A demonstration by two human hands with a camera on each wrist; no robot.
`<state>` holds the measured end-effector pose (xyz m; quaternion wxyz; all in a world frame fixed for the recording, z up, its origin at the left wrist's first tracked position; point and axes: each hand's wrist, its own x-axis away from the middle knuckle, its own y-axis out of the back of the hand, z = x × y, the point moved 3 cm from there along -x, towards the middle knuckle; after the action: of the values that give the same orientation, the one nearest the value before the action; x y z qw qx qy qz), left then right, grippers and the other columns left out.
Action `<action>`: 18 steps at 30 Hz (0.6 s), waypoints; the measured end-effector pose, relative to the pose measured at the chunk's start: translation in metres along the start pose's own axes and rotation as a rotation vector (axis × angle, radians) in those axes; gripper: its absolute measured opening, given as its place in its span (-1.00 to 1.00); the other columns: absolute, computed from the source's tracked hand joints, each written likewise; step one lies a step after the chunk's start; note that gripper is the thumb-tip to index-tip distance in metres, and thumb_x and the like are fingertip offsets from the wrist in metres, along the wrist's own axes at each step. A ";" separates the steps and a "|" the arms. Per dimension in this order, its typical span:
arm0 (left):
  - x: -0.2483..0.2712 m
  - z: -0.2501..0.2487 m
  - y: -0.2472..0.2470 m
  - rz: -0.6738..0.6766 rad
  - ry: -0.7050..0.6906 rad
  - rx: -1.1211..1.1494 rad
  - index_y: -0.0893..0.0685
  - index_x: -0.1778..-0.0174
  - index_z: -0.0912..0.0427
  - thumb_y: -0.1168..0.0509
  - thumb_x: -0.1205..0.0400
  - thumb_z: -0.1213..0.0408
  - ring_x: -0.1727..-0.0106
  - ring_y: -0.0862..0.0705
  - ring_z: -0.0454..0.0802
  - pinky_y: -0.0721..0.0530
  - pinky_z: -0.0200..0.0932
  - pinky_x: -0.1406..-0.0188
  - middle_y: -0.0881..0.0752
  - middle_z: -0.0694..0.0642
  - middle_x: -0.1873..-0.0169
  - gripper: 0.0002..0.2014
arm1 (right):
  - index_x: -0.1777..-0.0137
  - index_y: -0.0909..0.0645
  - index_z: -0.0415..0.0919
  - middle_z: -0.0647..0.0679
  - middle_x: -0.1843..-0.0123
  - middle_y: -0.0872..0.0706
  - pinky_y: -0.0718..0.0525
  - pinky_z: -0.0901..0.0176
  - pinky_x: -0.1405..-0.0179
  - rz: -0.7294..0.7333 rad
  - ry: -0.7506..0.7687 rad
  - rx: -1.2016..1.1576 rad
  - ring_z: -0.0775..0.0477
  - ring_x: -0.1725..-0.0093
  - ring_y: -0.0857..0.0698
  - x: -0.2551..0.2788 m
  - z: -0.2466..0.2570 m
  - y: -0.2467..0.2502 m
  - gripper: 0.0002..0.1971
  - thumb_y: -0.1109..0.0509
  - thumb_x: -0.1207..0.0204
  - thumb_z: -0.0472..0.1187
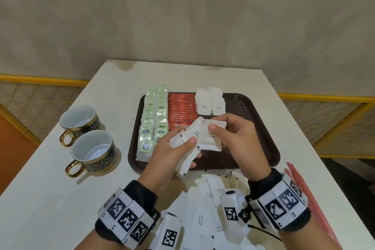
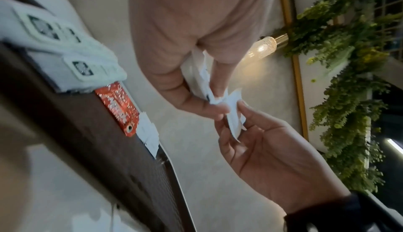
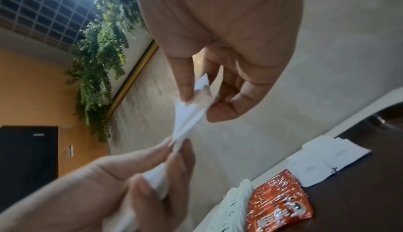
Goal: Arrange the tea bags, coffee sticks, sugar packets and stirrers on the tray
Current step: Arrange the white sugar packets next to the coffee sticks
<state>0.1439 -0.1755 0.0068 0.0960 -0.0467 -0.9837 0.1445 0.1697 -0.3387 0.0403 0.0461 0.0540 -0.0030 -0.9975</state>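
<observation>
Sugar packets (image 1: 205, 138) being pinched between both hands' fingers, left hand (image 1: 172, 156) gripping a bunch, right hand (image 1: 237, 138) pinching one, hovering over tray (image 1: 263, 128)

White table (image 1: 60, 199), rectangular, its far edge stained in two patches. Directly on it: a dark brown tray (image 1: 261, 128) at centre; two black-and-gold cups (image 1: 80, 122), empty, side by side to the left of the tray; loose white sugar packets (image 1: 199, 219) scattered at the near edge; a bundle of red stirrers (image 1: 300, 180) at the near right edge.
</observation>
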 end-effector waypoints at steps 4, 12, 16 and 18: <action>0.003 0.001 -0.012 0.110 0.014 0.022 -0.69 -0.17 0.14 -0.41 -0.45 0.20 0.17 -0.80 0.12 -0.76 -0.10 0.37 -0.81 0.25 0.04 -0.65 | 0.10 -0.74 -0.31 -0.19 0.15 -0.83 -0.78 -0.02 0.20 -0.045 -0.042 0.062 -0.16 0.14 -0.83 -0.001 -0.005 -0.005 -0.98 -0.48 -0.51 -0.39; 0.001 -0.005 -0.013 0.136 0.034 -0.006 -0.74 -0.16 0.13 -0.37 -0.51 0.05 0.35 -0.74 0.06 -0.69 -0.20 0.50 -0.83 0.26 0.15 -0.64 | 0.10 -0.75 -0.30 -0.13 0.17 -0.84 -0.77 -0.09 0.14 -0.088 0.035 0.128 -0.18 0.15 -0.81 -0.005 -0.005 -0.005 -0.97 -0.49 -0.50 -0.37; -0.004 -0.001 -0.011 0.035 -0.025 -0.035 -0.74 -0.09 0.16 -0.46 -0.45 0.18 0.36 -0.77 0.08 -0.70 -0.19 0.51 -0.84 0.21 0.18 -0.69 | 0.08 -0.75 -0.33 -0.15 0.12 -0.84 -0.79 0.00 0.07 -0.071 0.029 0.063 -0.18 0.09 -0.82 -0.007 0.000 -0.009 -0.96 -0.47 -0.52 -0.38; -0.005 0.001 -0.010 -0.011 -0.044 -0.025 -0.73 -0.11 0.13 -0.45 -0.50 0.23 0.35 -0.79 0.08 -0.73 -0.16 0.48 -0.84 0.18 0.17 -0.73 | 0.08 -0.75 -0.32 -0.16 0.08 -0.84 -0.79 -0.07 0.04 -0.072 0.014 0.017 -0.19 0.06 -0.82 -0.009 0.002 -0.009 -0.93 -0.43 -0.56 -0.36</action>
<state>0.1476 -0.1860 0.0085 0.0746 -0.0394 -0.9875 0.1329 0.1777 -0.3284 0.0430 0.0097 0.0616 -0.0089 -0.9980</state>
